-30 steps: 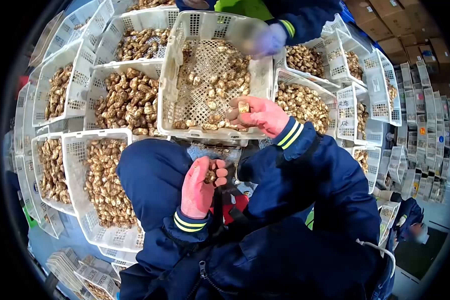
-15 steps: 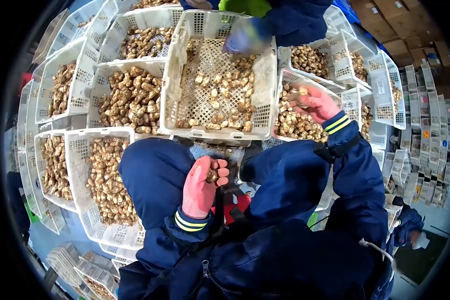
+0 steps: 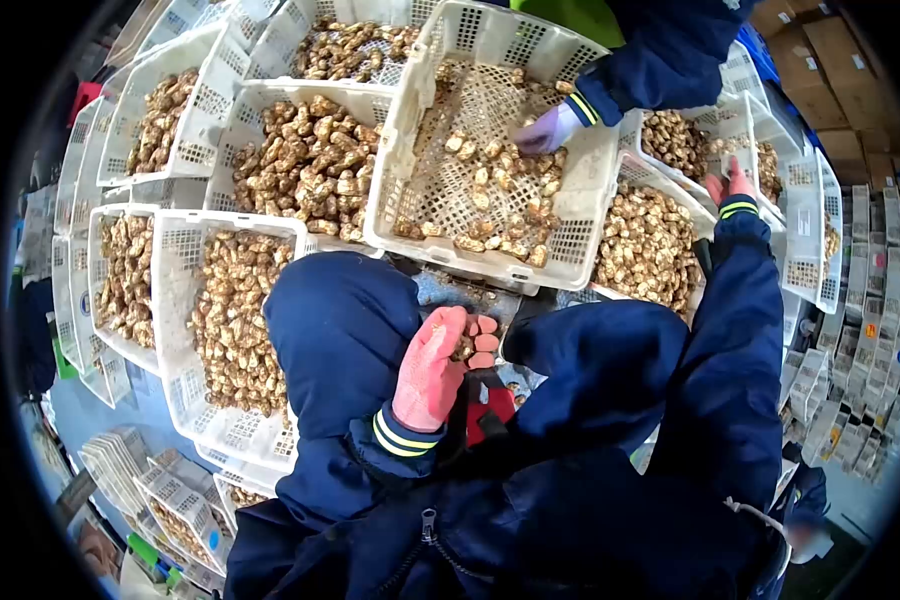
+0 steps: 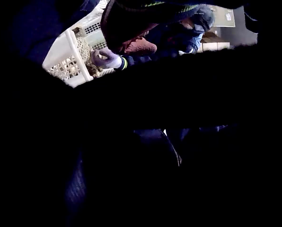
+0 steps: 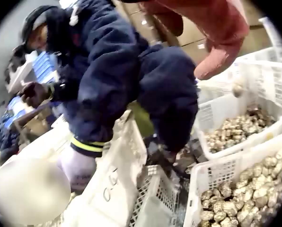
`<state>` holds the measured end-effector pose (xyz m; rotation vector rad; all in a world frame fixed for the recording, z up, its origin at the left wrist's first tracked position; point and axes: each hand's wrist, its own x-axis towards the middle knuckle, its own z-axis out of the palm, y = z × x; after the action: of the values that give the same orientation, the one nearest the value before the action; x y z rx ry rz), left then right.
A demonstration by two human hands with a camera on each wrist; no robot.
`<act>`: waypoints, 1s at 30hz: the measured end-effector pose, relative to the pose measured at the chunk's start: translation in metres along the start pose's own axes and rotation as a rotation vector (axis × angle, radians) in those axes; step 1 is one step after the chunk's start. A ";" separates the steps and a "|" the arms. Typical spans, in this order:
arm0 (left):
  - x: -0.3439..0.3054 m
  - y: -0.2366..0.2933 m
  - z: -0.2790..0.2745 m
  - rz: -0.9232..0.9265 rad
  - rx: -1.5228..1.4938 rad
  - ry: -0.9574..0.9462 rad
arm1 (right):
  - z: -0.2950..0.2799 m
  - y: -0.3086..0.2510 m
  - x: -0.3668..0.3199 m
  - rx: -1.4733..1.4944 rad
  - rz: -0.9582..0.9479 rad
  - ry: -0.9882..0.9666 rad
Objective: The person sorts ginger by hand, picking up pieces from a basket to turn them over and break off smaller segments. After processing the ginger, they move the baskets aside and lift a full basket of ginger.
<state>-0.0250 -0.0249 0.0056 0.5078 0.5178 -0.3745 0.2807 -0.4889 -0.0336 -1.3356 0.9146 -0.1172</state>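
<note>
My left hand point(image 3: 435, 368), in a pink glove, curls its fingers round a brown knobby tuber point(image 3: 464, 347), mostly hidden by the glove, above my lap. My right hand point(image 3: 732, 186), in the same kind of glove, reaches out over the crates at the far right with its fingers extended. From the right wrist, a single tuber point(image 5: 238, 90) shows in mid-air below the glove point(image 5: 216, 42), apart from the fingers, over a white crate point(image 5: 208, 116) partly filled with tubers. The large white crate point(image 3: 490, 268) before me holds scattered tubers point(image 3: 490, 180).
Across from me another person's gloved hand point(image 3: 550, 131) reaches into the large crate. White crates of tubers stand around: a heaped one point(image 3: 305, 170) on the left, one point(image 3: 650, 240) on the right. Cardboard boxes point(image 3: 820, 70) are stacked at the back right. The left wrist view is mostly dark.
My right hand has gone from the large crate, carrying a tuber rightward past the near right crate to a farther one, and has let it go. The left hand keeps its tuber.
</note>
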 end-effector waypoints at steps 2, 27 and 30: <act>0.000 0.001 0.001 0.015 -0.001 0.002 | 0.025 0.022 -0.029 -0.387 -0.318 -0.415; -0.002 0.018 0.001 0.107 -0.199 0.061 | 0.280 0.213 -0.214 -1.669 -0.749 -1.378; -0.002 0.018 0.004 0.175 -0.115 0.115 | 0.253 0.152 -0.238 -1.346 -0.428 -1.420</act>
<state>-0.0167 -0.0119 0.0160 0.4610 0.5975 -0.1476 0.2181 -0.1158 -0.0579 -2.2020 -0.7248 1.1759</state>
